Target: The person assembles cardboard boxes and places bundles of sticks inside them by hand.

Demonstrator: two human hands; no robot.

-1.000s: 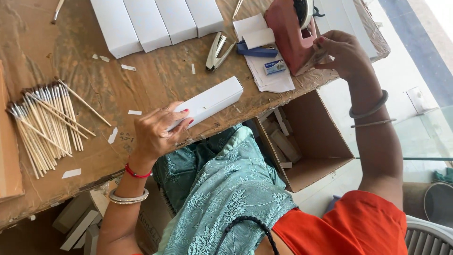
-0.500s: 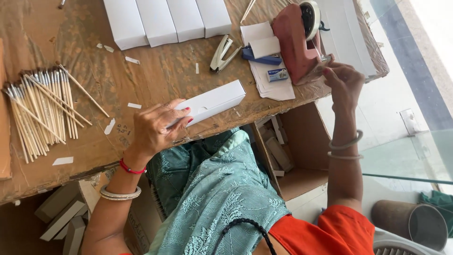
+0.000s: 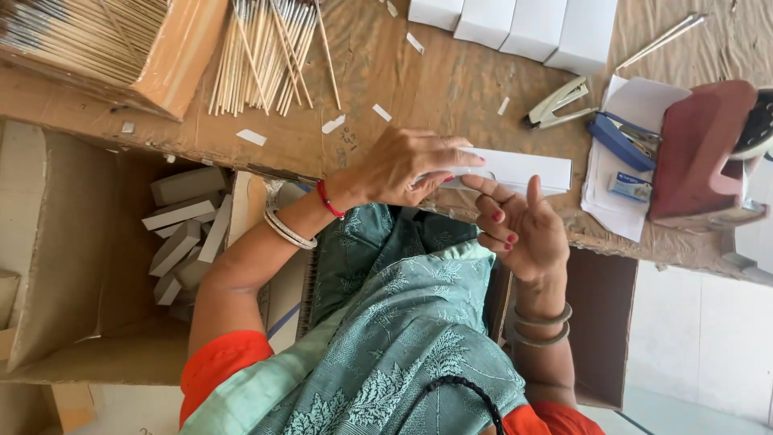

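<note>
Handling the long white carton (image 3: 515,171): judged light, thin-walled and easily dented, with smooth faces that may slip; best taken across the long side walls, never squeezed at the open end. Lies flat at the near edge of the brown table (image 3: 451,89), well short of the red tape dispenser (image 3: 699,153) and nearer than the grey stapler (image 3: 555,103). Left hand (image 3: 407,167) closed over the carton's left end, fingers curled on top, thumb beneath. Right hand (image 3: 523,229) open, palm up, fingers narrowly spread, touching the carton's near edge, holding nothing. Appearance: plain white, rectangular, slim, sharp-edged, matching the 4 white cartons (image 3: 515,28) at the table's far side
</note>
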